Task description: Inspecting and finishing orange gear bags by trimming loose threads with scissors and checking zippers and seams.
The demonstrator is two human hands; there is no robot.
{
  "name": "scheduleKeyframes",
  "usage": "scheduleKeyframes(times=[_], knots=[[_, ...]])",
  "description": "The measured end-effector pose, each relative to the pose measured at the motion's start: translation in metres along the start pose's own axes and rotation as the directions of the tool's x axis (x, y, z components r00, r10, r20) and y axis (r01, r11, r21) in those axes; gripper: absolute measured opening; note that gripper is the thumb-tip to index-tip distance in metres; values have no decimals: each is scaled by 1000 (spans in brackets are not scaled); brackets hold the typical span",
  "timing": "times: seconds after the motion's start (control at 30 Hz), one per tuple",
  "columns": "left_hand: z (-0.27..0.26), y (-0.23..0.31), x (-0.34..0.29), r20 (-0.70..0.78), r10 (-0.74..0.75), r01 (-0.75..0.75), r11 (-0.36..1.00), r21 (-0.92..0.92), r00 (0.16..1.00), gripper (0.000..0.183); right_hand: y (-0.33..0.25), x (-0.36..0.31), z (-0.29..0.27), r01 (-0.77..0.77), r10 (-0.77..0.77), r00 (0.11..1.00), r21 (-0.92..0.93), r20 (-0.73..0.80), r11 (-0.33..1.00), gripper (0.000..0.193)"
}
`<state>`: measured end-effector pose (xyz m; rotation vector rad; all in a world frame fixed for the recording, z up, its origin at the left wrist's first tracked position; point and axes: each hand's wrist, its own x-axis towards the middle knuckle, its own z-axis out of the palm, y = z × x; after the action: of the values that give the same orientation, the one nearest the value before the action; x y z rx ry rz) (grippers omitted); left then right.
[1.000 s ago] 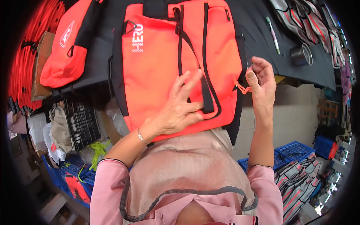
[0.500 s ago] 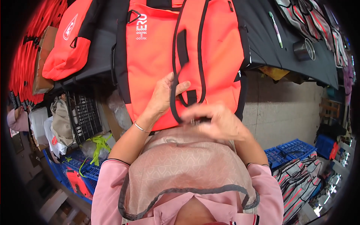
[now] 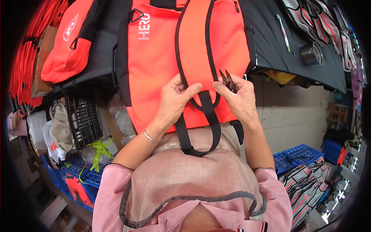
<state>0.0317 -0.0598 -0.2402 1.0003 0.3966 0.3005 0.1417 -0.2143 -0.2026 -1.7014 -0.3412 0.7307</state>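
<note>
One strap [image 3: 193, 48], likely soft and best held by its edges [image 3: 208, 48], lies on the bag [image 3: 151, 71] between left hand [image 3: 174, 97], pinching one side, and right hand [image 3: 240, 98], gripping snips [image 3: 228, 80] and the opposite side.

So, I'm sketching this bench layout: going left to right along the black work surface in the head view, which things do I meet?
Smaller orange-and-black bag → large orange-and-black bag → toothbrush → metal cup.
</note>
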Motion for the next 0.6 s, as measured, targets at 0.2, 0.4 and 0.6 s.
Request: scheduleKeyframes(times=[0.2,0.4,0.6], knots=[[-1,9,-22,142,-293,266,947,179,946,48,3,12,3,102,-102,994,-22,-32,995,17],[-6,8,-16,272,493,-493,401,772,827,36,-9,32,8,151,-148,987,44,-58,988,19],[-29,9,9,655,485,-765,46,643,580,19,0,20,7,-30,27,999,-87,-27,996,26]])
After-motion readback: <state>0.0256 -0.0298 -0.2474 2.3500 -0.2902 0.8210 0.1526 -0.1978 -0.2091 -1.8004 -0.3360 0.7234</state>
